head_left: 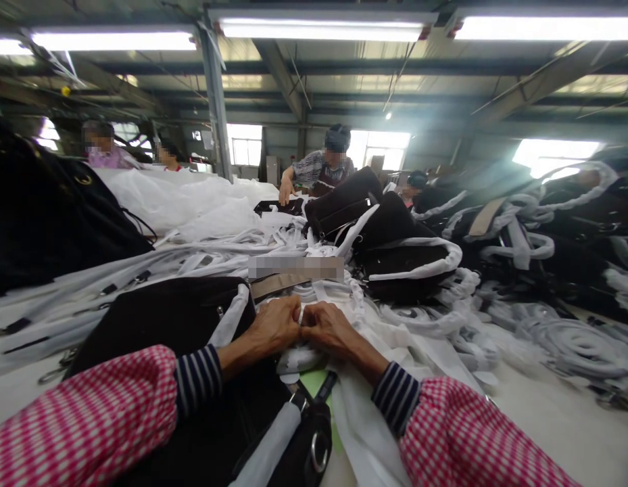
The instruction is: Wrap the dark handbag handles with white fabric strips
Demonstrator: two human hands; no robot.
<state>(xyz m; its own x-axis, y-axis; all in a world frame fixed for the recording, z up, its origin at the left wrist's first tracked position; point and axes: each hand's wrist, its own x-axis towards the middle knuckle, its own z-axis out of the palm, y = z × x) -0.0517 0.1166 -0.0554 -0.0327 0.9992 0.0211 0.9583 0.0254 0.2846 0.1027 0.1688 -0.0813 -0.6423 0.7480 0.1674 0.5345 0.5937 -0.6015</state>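
My left hand [279, 325] and my right hand [328, 327] meet in the middle, fingers bent and pinched. A small bit of white wrapping [300, 314] shows between the fingertips; the rest is hidden by the fingers. Just below them lies a coiled white-wrapped strap [299, 360]. A black bag [161, 318] lies under my left forearm, with a white-wrapped handle [230, 316] by my left wrist. Nearer to me, another white-wrapped handle [271, 446] is joined to the bag by a metal buckle, and a silver ring [320, 452] sits beside it.
More black bags [402, 250] with wrapped handles are piled ahead and to the right. Long wrapped straps [156, 284] with metal clips spread across the left. A large black bag [55, 203] stands at far left. Across the table a co-worker [326, 162] reaches toward a black item.
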